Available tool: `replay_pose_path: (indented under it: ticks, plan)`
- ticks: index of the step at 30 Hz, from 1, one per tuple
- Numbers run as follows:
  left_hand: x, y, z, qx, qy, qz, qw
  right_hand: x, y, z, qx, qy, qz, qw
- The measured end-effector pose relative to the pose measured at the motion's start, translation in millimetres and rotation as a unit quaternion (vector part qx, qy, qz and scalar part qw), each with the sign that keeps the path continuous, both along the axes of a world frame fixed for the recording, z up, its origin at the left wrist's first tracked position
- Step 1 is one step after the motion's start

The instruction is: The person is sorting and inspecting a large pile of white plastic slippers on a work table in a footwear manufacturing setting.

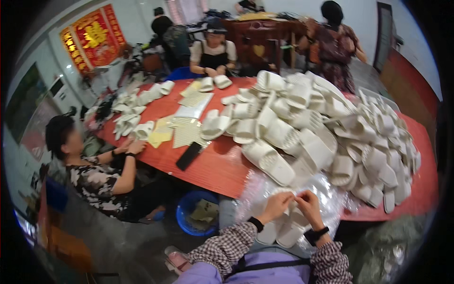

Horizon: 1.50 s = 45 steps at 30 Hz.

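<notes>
My left hand (279, 206) and my right hand (309, 208) meet at the fingertips above my lap. Both are closed in a pinch, and whatever lies between the fingers is too small to make out. Just below them rests a pair of white slippers (289, 233), soles toward me, partly covered by my hands. Clear plastic wrap (250, 195) spreads under and around my hands at the table's near edge. Beyond my fingers, a big heap of white slippers (302, 128) covers the middle and right of the red table (217, 165).
A black phone (188, 156) lies near sheets of yellow stickers (187, 135). On the floor at left stands a blue basin (182, 215) with paper scraps. One person (101, 182) sits at the left side; another (213, 52) works across the table. Clear plastic bags (383, 251) fill the lower right.
</notes>
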<state>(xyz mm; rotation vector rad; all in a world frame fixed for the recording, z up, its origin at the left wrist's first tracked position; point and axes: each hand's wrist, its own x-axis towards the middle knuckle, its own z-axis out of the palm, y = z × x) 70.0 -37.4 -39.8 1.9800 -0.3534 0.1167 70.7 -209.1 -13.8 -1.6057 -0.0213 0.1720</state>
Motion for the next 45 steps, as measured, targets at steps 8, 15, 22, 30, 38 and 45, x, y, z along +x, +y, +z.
replay_pose_path:
  ticks: [8, 15, 22, 30, 38, 45]
  plan:
    - [-4.8, 1.6, 7.8, 0.009, -0.05, -0.009, 0.999, -6.2, 7.2, -0.2, 0.057, -0.013, -0.006, 0.998]
    - [-7.7, 6.2, 19.7, 0.031, -0.026, -0.003, 0.999, -4.6, 11.2, 10.1, 0.059, -0.01, -0.008, 0.998]
    - [-82.9, 27.2, 38.2, 0.047, -0.047, -0.034, 0.997, -0.4, -8.8, 7.5, 0.009, -0.076, -0.071, 0.995]
    - [-133.4, 31.8, 33.7, 0.169, -0.054, -0.124, 0.976, -36.1, 32.8, 123.0, -0.098, -0.257, 0.041, 0.961]
    - [-132.2, 30.2, 60.6, 0.147, -0.133, 0.012, 0.98, -64.4, 48.8, 194.9, -0.074, -0.365, 0.121, 0.92]
    - [-89.2, 121.6, 112.5, 0.073, -0.142, 0.237, 0.958, -53.4, 35.3, 193.0, 0.063, -0.28, -0.011, 0.958]
